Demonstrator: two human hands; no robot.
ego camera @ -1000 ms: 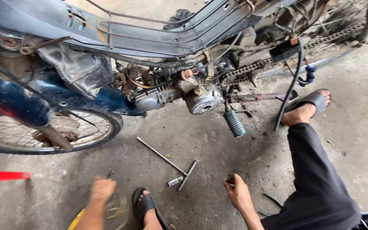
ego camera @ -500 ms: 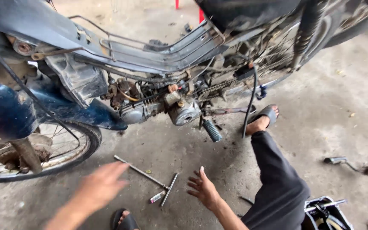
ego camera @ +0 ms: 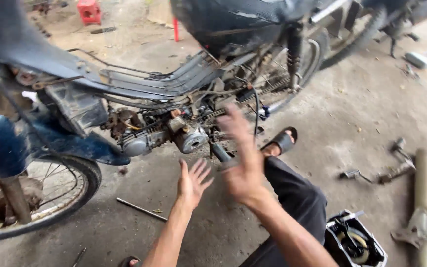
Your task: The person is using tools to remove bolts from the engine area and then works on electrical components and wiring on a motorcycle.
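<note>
— Reaching in with both hands empty, I'd say: the left hand (ego camera: 192,179) is spread, fingers fanned, and the right hand (ego camera: 241,158) is open too, though blurred, so I can't tell more than that it pinches nothing.

— Where's the engine (ego camera: 166,134)?

— At eleven o'clock from the hands, under the frame of the stripped motorcycle (ego camera: 124,79), with its round side cover (ego camera: 192,140) just beyond the left fingertips.

— So which step?

— My guess is the approach to that cover or to the footpeg (ego camera: 221,152) beside it; neither is touched yet. A grip there needs the fingers closed around one part.

— Anything in the way?

— The person's own leg and sandalled foot (ego camera: 280,143) at two o'clock, crowding the right hand. A long metal rod (ego camera: 141,209) lies on the concrete at eight o'clock, a loose exhaust pipe (ego camera: 425,198) well off at three, a tool case (ego camera: 356,242) at four.
</note>
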